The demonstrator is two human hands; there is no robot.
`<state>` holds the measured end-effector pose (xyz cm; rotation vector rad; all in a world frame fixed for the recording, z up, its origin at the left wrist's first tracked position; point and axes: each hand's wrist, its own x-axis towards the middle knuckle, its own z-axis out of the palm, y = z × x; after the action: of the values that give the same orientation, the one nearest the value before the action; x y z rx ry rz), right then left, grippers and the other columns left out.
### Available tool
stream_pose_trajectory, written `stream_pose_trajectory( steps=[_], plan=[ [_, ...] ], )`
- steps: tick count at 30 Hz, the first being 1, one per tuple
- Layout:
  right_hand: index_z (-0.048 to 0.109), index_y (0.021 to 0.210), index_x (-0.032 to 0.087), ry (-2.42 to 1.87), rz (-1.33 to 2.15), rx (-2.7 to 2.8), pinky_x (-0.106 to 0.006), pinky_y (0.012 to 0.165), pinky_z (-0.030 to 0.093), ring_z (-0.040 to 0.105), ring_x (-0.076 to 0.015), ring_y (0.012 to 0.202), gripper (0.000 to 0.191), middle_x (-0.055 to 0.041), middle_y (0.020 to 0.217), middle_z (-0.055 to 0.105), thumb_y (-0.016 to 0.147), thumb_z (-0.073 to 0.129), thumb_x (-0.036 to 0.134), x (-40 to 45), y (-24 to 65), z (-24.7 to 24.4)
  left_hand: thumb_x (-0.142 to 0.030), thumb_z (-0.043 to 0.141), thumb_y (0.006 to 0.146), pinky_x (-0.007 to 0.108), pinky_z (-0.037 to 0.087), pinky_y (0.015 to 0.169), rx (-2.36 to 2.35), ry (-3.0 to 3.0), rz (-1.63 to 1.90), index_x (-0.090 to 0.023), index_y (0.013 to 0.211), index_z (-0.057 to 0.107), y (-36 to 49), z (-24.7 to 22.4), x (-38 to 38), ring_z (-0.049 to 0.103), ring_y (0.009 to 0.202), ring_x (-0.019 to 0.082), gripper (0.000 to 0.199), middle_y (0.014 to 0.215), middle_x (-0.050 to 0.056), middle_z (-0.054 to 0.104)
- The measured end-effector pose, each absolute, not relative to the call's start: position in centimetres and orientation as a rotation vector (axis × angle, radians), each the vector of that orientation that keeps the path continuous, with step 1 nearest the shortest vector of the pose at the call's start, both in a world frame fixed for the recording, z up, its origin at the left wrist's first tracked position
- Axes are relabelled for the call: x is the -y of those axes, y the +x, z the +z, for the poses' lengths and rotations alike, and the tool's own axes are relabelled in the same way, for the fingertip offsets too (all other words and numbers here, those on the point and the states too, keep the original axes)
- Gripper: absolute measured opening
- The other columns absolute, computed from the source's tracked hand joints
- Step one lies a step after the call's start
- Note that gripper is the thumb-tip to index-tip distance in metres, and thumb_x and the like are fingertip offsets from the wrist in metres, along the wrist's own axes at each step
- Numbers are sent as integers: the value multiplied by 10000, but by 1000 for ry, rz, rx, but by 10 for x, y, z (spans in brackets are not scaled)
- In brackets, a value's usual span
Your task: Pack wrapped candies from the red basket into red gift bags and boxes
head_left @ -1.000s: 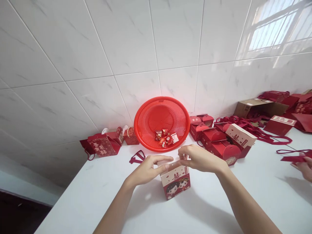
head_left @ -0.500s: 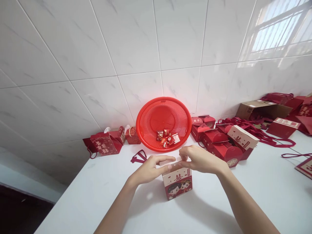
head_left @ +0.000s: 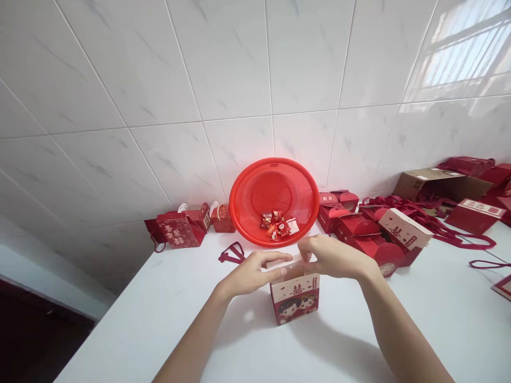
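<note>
Around the open top of an upright gift box, seemingly steadying it on the table, the left hand had thumb and fingers parted; whether the right hand's curled fingers gripped was unclear. Beyond, sweets pooled low in the tilted basket.

Tilted red basket near tiled wall, sweets inside; cardboard box at right

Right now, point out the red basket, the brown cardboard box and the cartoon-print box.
Red basket point(head_left: 271, 191), head view: bare inner base.
Brown cardboard box point(head_left: 408, 186), head view: side wall.
Cartoon-print box point(head_left: 296, 296), head view: front panel.
</note>
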<state>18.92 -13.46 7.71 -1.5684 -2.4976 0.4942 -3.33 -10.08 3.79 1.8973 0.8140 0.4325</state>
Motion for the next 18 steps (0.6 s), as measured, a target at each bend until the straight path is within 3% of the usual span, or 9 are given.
stream_pose_trajectory(
  steps=[9,15,18],
  plan=[
    [617,818,172,-1371,570,2294,-246,634,427,629,-169,739,225,-40,801,690,926,564,362,108,211,68,-416,671,863,375,441,1058,-783,1862,457,-233,1237,694,-34,34,100,552,1287,300,417,1338,65,649],
    [645,798,164,-1594,412,2100,-245,657,427,632,-159,736,108,-33,783,701,883,581,179,48,206,20,-414,660,872,375,444,1052,-771,1881,461,-235,1223,698,-36,29,98,547,1285,296,396,1331,62,652],
    [659,919,151,-1707,335,2043,-280,724,478,647,-173,820,52,-56,906,704,890,617,160,22,193,-5,-401,665,867,373,447,1043,-773,1876,470,-229,1212,702,-35,29,97,558,1270,296,388,1319,68,659]
  ],
)
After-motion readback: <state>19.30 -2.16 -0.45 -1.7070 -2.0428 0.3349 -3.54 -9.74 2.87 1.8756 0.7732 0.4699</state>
